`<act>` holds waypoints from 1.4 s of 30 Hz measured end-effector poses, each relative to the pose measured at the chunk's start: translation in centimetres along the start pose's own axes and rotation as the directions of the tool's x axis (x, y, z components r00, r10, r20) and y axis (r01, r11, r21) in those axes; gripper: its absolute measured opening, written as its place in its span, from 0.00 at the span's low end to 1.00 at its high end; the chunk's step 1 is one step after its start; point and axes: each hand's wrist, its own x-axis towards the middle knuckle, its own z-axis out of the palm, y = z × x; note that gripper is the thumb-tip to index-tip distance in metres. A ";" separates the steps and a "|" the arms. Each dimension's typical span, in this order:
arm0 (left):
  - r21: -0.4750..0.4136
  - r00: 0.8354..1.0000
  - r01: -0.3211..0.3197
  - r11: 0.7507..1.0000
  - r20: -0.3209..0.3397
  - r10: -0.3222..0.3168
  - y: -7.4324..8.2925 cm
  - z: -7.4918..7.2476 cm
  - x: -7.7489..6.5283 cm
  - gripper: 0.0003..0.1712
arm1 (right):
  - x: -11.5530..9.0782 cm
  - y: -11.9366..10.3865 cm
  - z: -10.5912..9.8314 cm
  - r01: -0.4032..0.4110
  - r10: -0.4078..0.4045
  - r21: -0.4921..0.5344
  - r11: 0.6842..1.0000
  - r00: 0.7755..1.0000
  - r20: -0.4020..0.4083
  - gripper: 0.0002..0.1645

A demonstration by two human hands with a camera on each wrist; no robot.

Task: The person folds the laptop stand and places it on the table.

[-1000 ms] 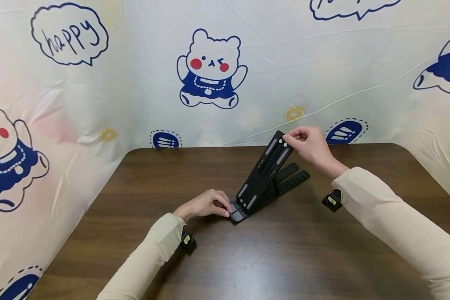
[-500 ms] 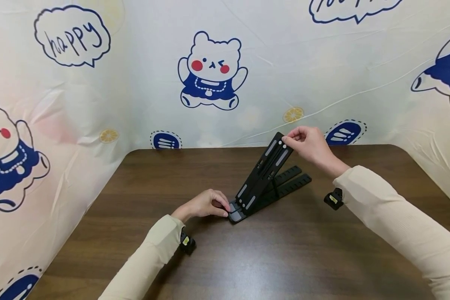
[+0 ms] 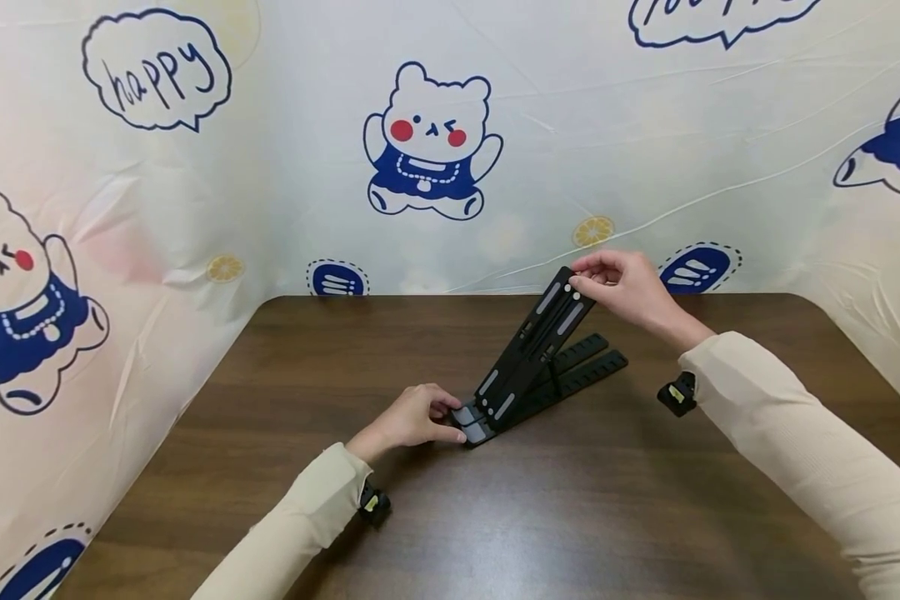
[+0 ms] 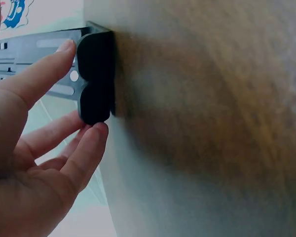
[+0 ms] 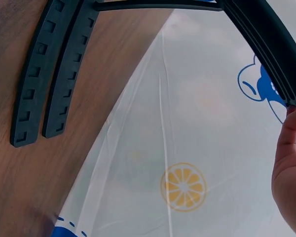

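Observation:
A black folding laptop stand (image 3: 528, 350) stands on the table, its upper arms sloping up to the right over two flat base strips with notches (image 5: 32, 74). My left hand (image 3: 408, 421) holds its low front end, thumb and fingers on opposite sides of the rounded lips (image 4: 96, 74). At the raised top end, my right hand (image 3: 626, 283) pinches the stand between thumb and fingers. A cross strut (image 5: 158, 5) joins the base and the upper part in the right wrist view. Only part of the right hand shows there.
The brown wooden table (image 3: 270, 367) reaches back to a pale printed cloth (image 3: 292, 167) with bear drawings, which hangs behind it and along the sides. Each wrist wears a small black camera (image 3: 375, 504) on a strap.
My left thumb and fingers have spread wider across the stand's front end. My right hand stays at the top, and the stand's angle looks about the same. The head view has shifted slightly.

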 end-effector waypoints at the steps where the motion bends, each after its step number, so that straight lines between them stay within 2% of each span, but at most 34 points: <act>1: 0.003 1.000 0.006 1.000 -0.008 -0.006 0.1 0.1 0.0 0.25 | 0.0 0.1 0.0 0.004 -0.003 0.006 1.000 1.000 -0.003 0.13; 7: -0.013 0.999 0.029 0.999 -0.030 -0.029 0.1 0.3 0.2 0.25 | -0.2 0.3 0.2 0.018 -0.016 0.031 0.999 0.999 -0.036 0.13; 13: -0.025 0.999 0.010 1.000 -0.045 -0.011 -0.2 0.2 0.2 0.25 | -0.4 0.1 0.6 0.011 -0.007 0.051 0.999 0.996 -0.091 0.11; 26: -0.086 1.000 0.020 0.996 0.004 -0.020 -1.7 -0.9 1.0 0.26 | -1.9 -0.9 1.2 0.047 -0.047 -0.007 0.999 0.980 -0.192 0.09; 35: -0.161 0.999 0.046 0.986 0.010 -0.045 -2.8 -1.6 1.8 0.28 | -2.6 -1.5 1.6 0.000 0.002 0.008 1.000 0.976 -0.220 0.09; 42: -0.212 0.999 0.049 0.976 0.003 -0.050 -3.6 -1.9 2.4 0.28 | -2.7 -1.8 1.8 -0.033 0.046 0.066 0.997 0.977 -0.210 0.10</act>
